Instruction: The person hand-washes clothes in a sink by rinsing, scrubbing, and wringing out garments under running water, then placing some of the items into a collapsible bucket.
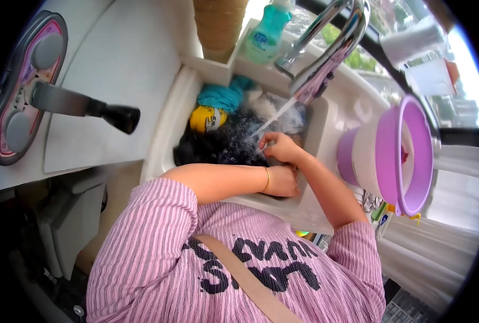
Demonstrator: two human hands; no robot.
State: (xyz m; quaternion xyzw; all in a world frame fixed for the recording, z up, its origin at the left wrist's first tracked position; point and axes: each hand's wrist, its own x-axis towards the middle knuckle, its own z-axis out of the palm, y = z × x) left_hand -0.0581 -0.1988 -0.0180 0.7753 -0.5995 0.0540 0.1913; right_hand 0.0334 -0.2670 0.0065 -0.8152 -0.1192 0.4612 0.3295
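Handling wet cloth under running water, as I judge this step, asks for patience and for a small portion at one time. The right hand (281,149) is low in the sink (163,134), and the stream of water (274,117) from the tap (316,81) comes down just beyond its fingers. So it would be good to bring each fold into this stream and to turn it there, instead of pressing the whole heap together.

The fingers of the right hand are bent and only partly closed. They are at the dark water or touching it, but I cannot tell if they grasp some cloth. The left hand (282,182), with a thin bracelet (267,179) at its wrist, is nearer to the body, just beside the right wrist. Its fingers look curled, yet what they hold, if they hold anything, is hidden from me.

To the left of the right fingers lies the black cloth (199,144). Farther beyond them, also to the left, are the yellow cloth (203,118) and, behind it, the blue cloth (218,99). A purple bucket (388,156) is to the right of both hands, well apart.
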